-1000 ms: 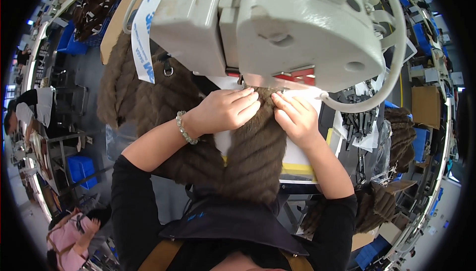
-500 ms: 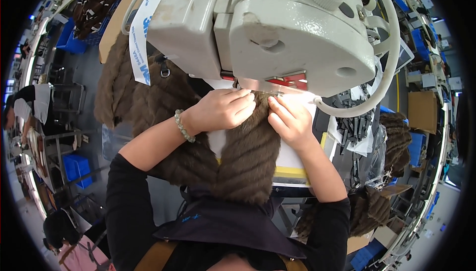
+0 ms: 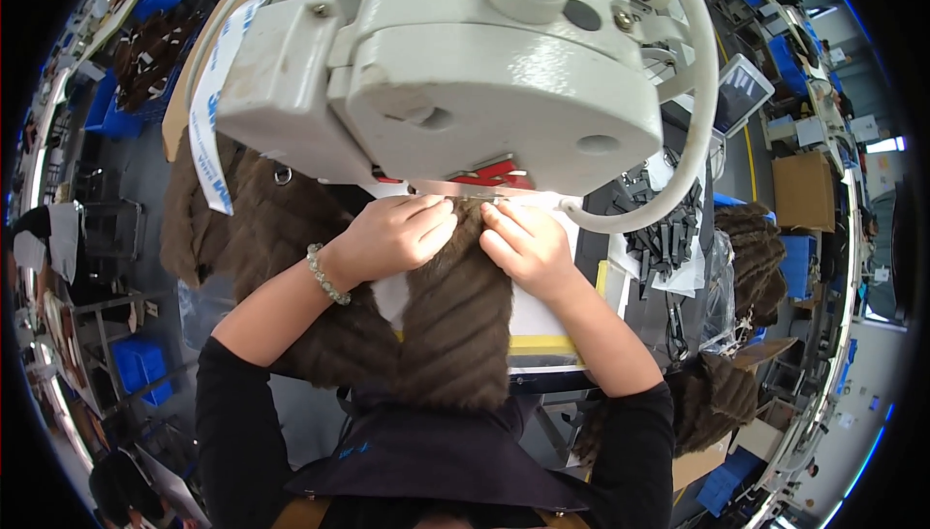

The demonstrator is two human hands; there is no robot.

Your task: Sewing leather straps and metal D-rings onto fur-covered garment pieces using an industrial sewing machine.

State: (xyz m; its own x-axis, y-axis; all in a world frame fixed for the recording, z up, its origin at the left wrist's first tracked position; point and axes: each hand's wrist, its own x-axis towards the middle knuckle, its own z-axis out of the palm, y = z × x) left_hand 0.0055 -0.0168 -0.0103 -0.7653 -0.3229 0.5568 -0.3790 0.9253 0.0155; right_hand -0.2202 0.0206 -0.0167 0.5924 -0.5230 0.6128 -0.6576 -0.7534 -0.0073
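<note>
The brown fur panel (image 3: 455,321) lies right in front of me on the white work surface (image 3: 544,314), its upper end at the underside of the pale sewing machine (image 3: 513,93). Its long axis runs almost straight from the machine toward my body, leaning only a little left as it nears me. The narrower end points away, in under the machine head; the wider end points at me and reaches past the yellow band (image 3: 542,345) near the table edge, just above my dark apron (image 3: 426,456).

The pile is thick and soft-looking, a greyish brown, crossed by slanting grooves that part it into bands. The fur looks lighter near my fingertips, where the light falls, and darker and shaggier at the lower end.

My left hand (image 3: 392,235) sits at the panel's upper left, fingers bent and close together, tips on the fur; its thumb is hidden. My right hand (image 3: 531,253) is opposite, fingers curled, tips touching the upper right edge. I can't tell if either one is pinching. More brown fur (image 3: 320,335) spreads left, partly beneath my left forearm.
</note>
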